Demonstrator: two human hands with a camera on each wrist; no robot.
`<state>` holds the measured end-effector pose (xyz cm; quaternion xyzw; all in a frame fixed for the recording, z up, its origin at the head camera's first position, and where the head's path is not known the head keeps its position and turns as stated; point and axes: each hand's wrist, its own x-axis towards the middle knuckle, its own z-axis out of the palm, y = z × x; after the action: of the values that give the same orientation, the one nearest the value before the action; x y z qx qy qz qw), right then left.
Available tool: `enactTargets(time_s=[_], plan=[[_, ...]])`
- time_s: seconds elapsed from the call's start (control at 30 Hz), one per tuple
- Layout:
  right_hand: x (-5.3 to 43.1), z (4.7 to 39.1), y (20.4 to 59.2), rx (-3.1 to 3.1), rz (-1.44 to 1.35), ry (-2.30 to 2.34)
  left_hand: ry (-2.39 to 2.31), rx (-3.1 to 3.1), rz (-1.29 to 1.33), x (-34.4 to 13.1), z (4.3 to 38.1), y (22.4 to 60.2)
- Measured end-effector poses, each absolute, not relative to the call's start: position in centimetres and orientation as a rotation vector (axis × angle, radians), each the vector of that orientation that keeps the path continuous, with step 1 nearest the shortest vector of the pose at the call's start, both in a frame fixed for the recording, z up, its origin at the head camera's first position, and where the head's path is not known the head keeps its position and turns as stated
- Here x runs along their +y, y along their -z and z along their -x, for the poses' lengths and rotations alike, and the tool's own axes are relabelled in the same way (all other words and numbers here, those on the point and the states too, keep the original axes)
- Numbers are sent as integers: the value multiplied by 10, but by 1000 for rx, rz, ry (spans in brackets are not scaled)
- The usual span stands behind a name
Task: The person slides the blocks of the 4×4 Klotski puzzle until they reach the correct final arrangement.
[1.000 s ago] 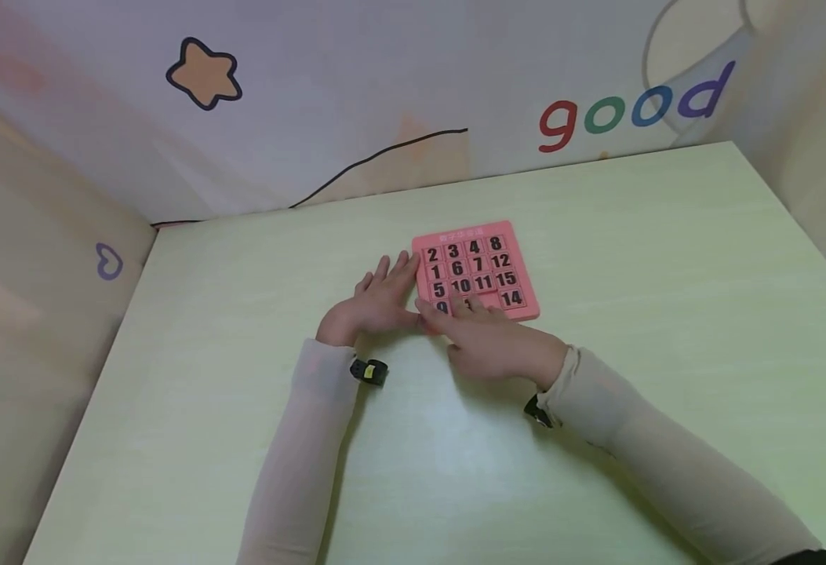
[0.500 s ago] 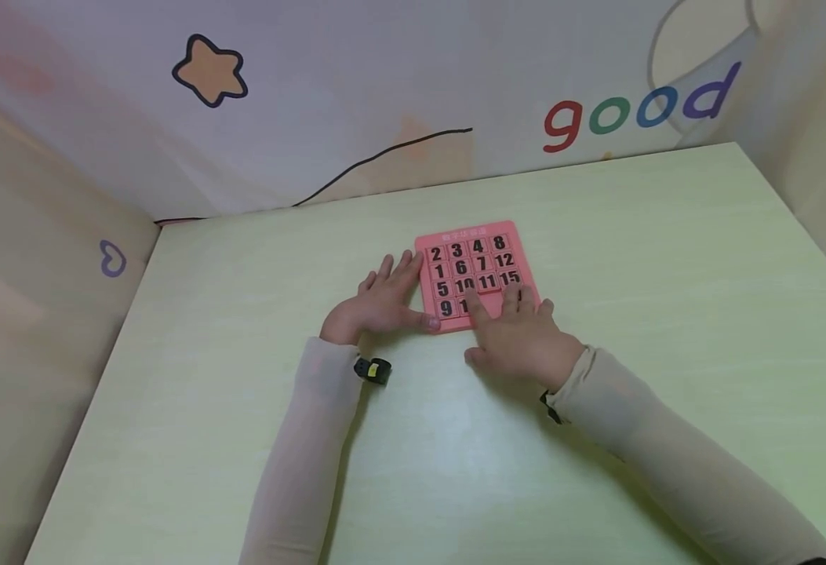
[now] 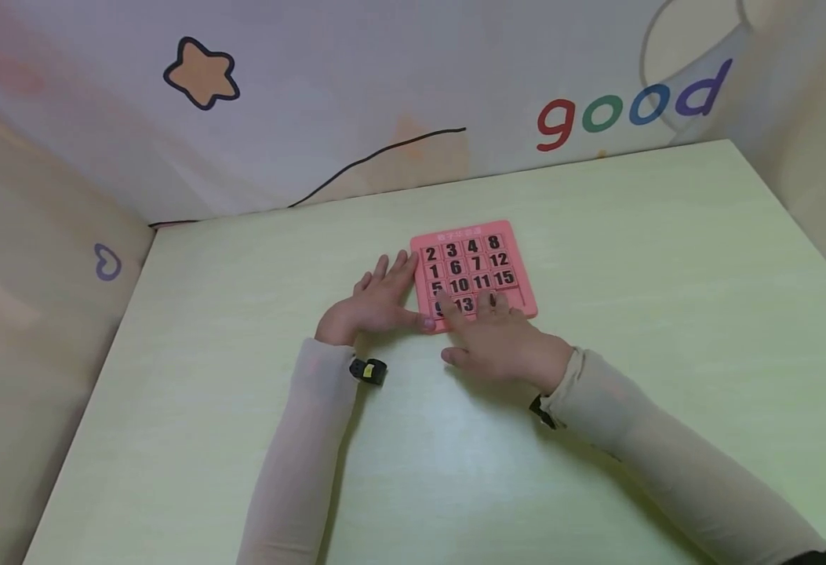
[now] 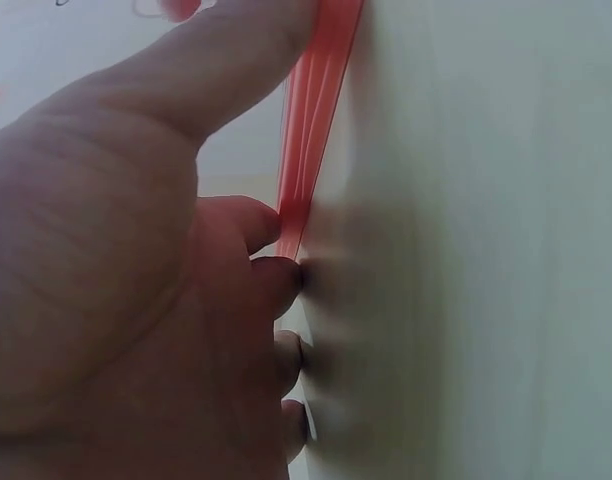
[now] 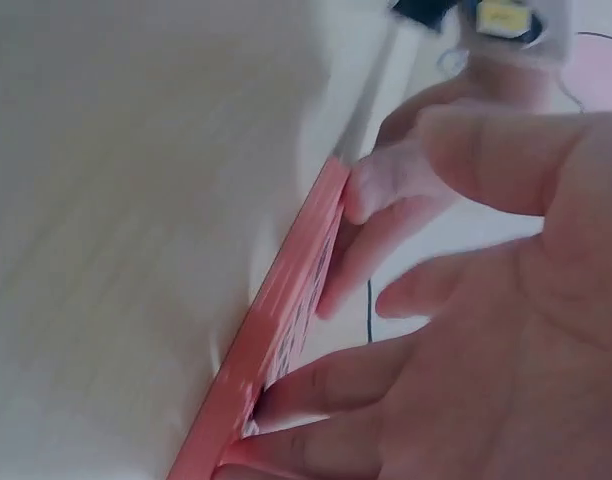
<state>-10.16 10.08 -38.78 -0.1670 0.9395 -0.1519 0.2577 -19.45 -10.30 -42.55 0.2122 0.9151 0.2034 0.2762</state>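
Note:
A pink sliding number puzzle (image 3: 459, 285) lies flat on the table, its tiles marked with black numbers. The left hand (image 3: 372, 308) steadies its left side, thumb on the lower left corner and straight fingers along the edge. In the left wrist view, those fingertips (image 4: 278, 285) reach down to the table by the pink frame (image 4: 311, 125). Over the bottom row lies the right hand (image 3: 503, 345), fingers extended. Its middle fingertips cover most of the third tile, and the index finger is over the 9. A bare slot shows at the bottom right corner.
The pale green table (image 3: 638, 259) extends around the puzzle on all sides. A wall (image 3: 356, 86) with a star and the word "good" stands behind it, with side walls left and right. Both wrists carry small black devices (image 3: 368, 371).
A tile has slid left along the bottom row, so the bare slot is now at the right corner. The right hand went right, then back left. The left hand stays in place.

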Motion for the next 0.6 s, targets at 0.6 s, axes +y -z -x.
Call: enactTargets(time_s=[0.6], plan=[[138,129,389,2615,347,351,-551,2448,-597,-106,196,426]])
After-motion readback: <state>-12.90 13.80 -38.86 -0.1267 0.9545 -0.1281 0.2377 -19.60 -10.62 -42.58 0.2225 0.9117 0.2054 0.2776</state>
